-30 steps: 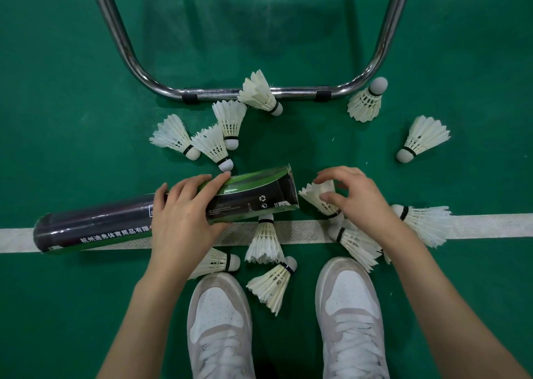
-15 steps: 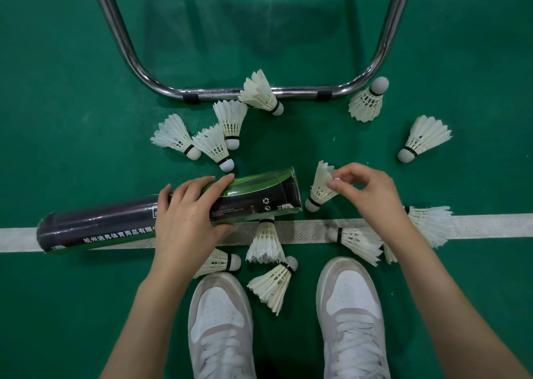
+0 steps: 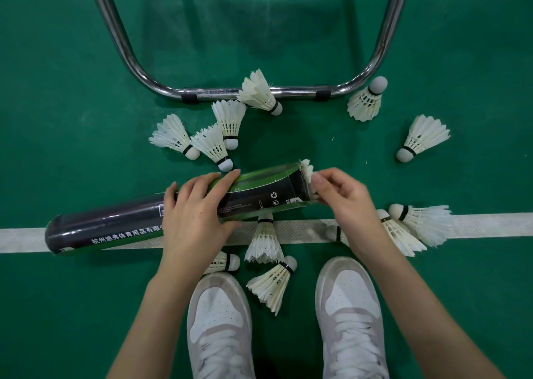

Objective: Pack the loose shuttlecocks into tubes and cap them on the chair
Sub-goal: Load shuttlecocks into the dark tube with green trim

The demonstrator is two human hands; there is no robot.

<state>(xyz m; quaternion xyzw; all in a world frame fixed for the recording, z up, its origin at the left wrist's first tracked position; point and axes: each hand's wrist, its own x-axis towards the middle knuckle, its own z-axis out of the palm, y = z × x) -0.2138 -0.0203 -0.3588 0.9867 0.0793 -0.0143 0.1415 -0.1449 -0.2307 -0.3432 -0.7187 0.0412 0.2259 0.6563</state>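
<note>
Gripping the dark tube (image 3: 121,223) lying on the green floor (image 3: 72,90) with our left hand (image 3: 196,205), we pinch a shuttlecock (image 3: 307,171) at its open mouth with our right hand (image 3: 343,197).

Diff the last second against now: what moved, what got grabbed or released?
The right hand picked a shuttlecock off the floor, carried it left to the tube's open end and is pushing it in, feathers still showing. The left hand still grips the tube, which barely shifted. The other loose shuttlecocks stayed put.
</note>
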